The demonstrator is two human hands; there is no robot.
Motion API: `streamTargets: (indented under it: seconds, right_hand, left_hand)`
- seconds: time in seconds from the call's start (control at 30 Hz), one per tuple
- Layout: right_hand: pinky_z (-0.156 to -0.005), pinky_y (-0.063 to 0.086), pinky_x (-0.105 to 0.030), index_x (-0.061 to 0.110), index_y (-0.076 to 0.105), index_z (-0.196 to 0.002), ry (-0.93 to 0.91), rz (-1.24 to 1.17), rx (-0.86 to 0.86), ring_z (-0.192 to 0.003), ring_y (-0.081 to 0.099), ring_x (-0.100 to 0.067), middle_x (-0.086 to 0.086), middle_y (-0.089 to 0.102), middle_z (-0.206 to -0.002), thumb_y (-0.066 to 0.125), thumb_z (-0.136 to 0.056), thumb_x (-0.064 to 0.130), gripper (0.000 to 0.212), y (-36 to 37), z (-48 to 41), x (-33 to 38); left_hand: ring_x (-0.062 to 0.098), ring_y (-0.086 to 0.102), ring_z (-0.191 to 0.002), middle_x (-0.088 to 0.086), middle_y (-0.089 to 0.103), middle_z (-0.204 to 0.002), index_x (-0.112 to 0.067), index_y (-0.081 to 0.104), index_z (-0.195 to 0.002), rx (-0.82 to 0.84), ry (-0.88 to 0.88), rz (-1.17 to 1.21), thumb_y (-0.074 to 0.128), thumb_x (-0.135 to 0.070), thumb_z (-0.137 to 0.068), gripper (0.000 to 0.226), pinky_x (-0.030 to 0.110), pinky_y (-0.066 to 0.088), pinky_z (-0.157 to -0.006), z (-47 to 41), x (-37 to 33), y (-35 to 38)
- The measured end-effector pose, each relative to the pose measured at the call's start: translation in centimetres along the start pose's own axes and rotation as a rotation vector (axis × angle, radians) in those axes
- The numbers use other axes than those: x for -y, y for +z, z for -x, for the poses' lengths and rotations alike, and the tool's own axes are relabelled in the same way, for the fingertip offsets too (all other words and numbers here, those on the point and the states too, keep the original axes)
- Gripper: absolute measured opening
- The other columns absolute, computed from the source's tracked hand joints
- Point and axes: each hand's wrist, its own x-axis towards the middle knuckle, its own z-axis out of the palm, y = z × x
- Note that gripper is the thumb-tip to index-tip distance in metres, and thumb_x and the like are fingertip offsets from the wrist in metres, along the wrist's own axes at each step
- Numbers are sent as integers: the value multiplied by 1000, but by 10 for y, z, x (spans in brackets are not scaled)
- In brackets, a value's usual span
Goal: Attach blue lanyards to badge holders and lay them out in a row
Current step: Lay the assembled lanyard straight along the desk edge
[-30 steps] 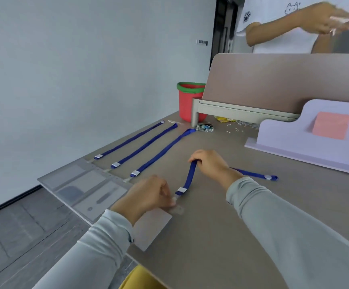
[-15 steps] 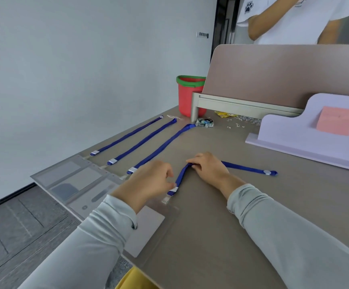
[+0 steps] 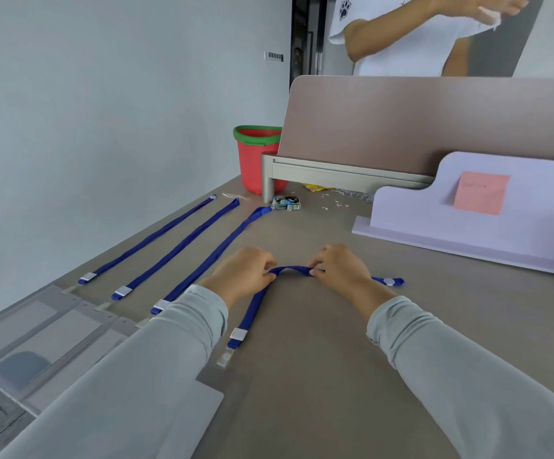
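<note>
Blue lanyard (image 3: 252, 309) arches between left hand (image 3: 241, 274) and right hand (image 3: 340, 270), fingers (image 3: 268, 277) pinching it

Bright, even, soft-shadowed light; wide-angle edges bend.

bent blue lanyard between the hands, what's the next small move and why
Probably swing its trailing end away until the blue fabric lanyard lies straight. The left hand and right hand pinch it at a bend, while the neighbouring blue lanyard lies straight.
</note>
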Motion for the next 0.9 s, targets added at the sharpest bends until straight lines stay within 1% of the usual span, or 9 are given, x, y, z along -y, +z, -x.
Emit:
streamTargets:
  seconds: [0.1,0.2,0.4,0.47,0.57,0.63,0.77,0.83,0.9]
  right_hand:
    - [-82,51,-37,21,70,-108,-45,-4,95,-97,59,-20,0,61,-103,59,-87,35,27,-3,-8,1]
    - [-83,51,-38,21,66,-112,-87,-28,126,-95,59,-19,-1,62,-104,65,-79,47,42,-5,-12,-1]
    - [-83,50,-33,20,62,-117,-169,-54,66,-101,57,-17,0,61,-111,66,-80,43,44,4,-17,0]
    - [-81,49,-31,22,62,-116,-169,-39,32,-101,57,-17,1,61,-110,63,-83,36,36,4,-21,2]
    - [-75,48,-30,23,65,-110,-121,-92,13,-90,58,-19,1,65,-101,57,-85,22,26,2,-27,2]
    - [-71,45,-27,21,67,-108,-78,-148,4,-81,56,-18,0,67,-93,54,-87,15,26,-2,-33,-1]
    - [-75,44,-22,14,63,-107,-36,-467,208,-78,61,-12,-4,69,-88,60,-88,10,20,-20,-43,-4]
    - [-79,46,-24,13,60,-98,-26,-512,301,-73,63,-10,-5,69,-84,56,-90,9,10,-30,-50,-7]
    - [-82,45,-24,16,60,-89,2,-474,397,-72,62,-7,1,68,-82,52,-93,12,11,-38,-58,-10]
  left_hand:
    - [17,58,-106,2,60,-124,-14,50,-130,5,-29,69,58,-25,-90,42,29,46,-93,-19,3,4]
    - [17,60,-103,3,64,-117,-16,57,-123,41,-9,41,60,-24,-88,36,34,48,-93,-35,4,10]
    - [17,61,-90,1,67,-101,-17,66,-105,7,-5,2,56,-26,-90,21,36,52,-85,-50,10,15]
    - [15,61,-87,-1,66,-95,-15,65,-103,3,-56,136,56,-26,-90,19,30,51,-78,-52,13,13]
    - [11,62,-72,-3,65,-81,-14,59,-94,77,-186,520,53,-20,-92,9,18,46,-62,-53,18,3]
    - [8,63,-69,-3,66,-81,-16,57,-95,144,-222,625,52,-20,-93,7,19,47,-63,-51,22,-5]
    - [7,66,-70,-6,71,-80,-22,64,-91,202,-213,666,55,-31,-91,13,26,48,-75,-49,30,-11]
    - [5,67,-66,-4,72,-79,-19,66,-90,203,-231,720,53,-34,-91,20,22,48,-68,-48,31,-15]
    - [6,67,-62,-1,72,-77,-14,66,-90,202,-256,808,50,-33,-93,25,20,48,-64,-48,32,-17]
